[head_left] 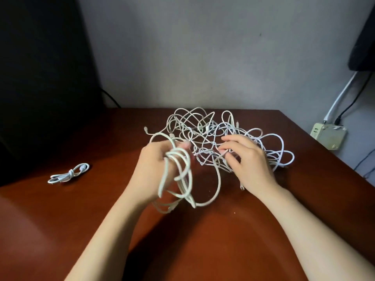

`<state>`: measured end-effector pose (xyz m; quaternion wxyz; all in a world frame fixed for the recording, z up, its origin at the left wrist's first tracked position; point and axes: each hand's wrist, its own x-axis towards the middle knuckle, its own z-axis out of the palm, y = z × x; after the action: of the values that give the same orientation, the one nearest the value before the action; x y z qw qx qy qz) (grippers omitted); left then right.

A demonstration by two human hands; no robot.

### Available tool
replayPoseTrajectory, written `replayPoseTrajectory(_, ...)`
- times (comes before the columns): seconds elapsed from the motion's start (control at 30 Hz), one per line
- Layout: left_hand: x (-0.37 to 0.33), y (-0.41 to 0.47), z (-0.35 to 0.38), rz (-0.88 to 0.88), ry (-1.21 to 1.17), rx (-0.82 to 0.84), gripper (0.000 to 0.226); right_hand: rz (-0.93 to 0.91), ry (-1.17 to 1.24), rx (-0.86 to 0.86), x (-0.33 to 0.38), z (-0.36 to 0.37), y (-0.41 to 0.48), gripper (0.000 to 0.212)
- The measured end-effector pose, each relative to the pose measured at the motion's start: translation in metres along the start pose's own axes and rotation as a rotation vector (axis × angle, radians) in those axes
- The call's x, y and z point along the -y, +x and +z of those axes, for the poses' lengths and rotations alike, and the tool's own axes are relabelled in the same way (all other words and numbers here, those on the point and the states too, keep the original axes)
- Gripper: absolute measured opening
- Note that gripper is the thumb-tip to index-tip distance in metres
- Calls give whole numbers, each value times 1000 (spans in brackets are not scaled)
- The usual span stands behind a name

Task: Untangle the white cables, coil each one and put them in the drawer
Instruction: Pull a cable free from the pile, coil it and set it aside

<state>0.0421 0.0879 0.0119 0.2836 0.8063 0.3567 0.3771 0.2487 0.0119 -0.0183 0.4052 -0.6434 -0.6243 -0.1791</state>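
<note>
Two grips at work: my left grip (156, 161) curls round loops of one white cable (189, 171), I judge to hold its slack clear of the tangle (203, 126); my right grip (251, 165) pinches a strand (207, 152) there, likely to free it; one coiled cable (69, 174) lies aside on the brown bench (60, 230); grey wall (182, 47) behind; no drawer in view.
</note>
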Motion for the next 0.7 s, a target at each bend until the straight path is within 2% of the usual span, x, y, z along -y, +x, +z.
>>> replayPoseTrajectory(0.07, -10, -4, 1, 32, 90, 55, 36, -43, 27, -19, 4, -3, 0, 10)
replayPoseTrajectory(0.13, -14, -9, 3, 54, 168, 83, 30, -115, 41, -22, 11, -4, 0, 18)
replayPoseTrajectory(0.33, -16, -6, 11, -16, -101, 169, 30, -290, 86, 24, 27, -4, 0, 17)
replayPoseTrajectory(0.4, -19, -7, 10, -69, -270, 223, 32, -298, 104, 39, 28, -4, 0, 16)
replayPoseTrajectory(0.47, -23, -8, 7, -84, -368, 308, 24, -278, 109, 28, 28, -3, -1, 14)
replayPoseTrajectory(0.57, -22, -11, 11, -73, -330, 356, 7, -252, 85, 60, 31, 1, -4, 28)
replayPoseTrajectory(0.6, -22, -13, 13, -90, -316, 345, 13, -256, 85, 80, 33, 2, -6, 33)
replayPoseTrajectory(0.7, -17, -10, 13, -116, -330, 357, 19, -260, 151, 106, 40, 1, -7, 30)
